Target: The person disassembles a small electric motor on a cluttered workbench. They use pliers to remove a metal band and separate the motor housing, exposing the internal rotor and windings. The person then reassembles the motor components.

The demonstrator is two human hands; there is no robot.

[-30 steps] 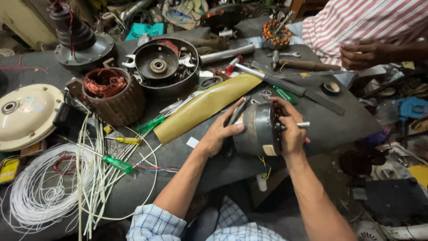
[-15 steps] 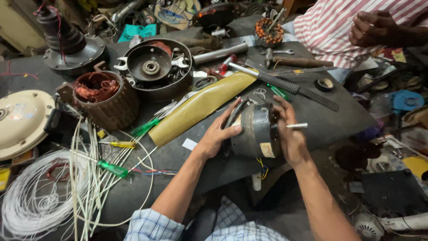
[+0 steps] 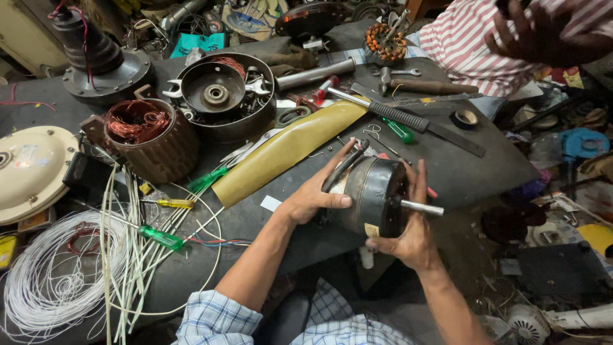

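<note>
Motor (image 3: 373,195) at the bench (image 3: 472,166) front edge, between left hand (image 3: 310,198) and right hand (image 3: 408,239); curved blade (image 3: 287,150) behind it, stator (image 3: 150,137) farther left (wire coil (image 3: 54,281) before that), screwdriver (image 3: 377,108) behind.

I see one electric motor (image 3: 373,195), a squat drum with a dark, worn metal casing and a paler band round its left end. It lies on its side at the near edge of the worktop (image 3: 479,166), axis running left to right. A bare steel shaft (image 3: 421,207) sticks out of its right face, pointing right. A small yellowish label sits low on the casing near that face. Dark cables (image 3: 341,169) arc from its upper left end. Both hands clasp it, one at each end.
</note>
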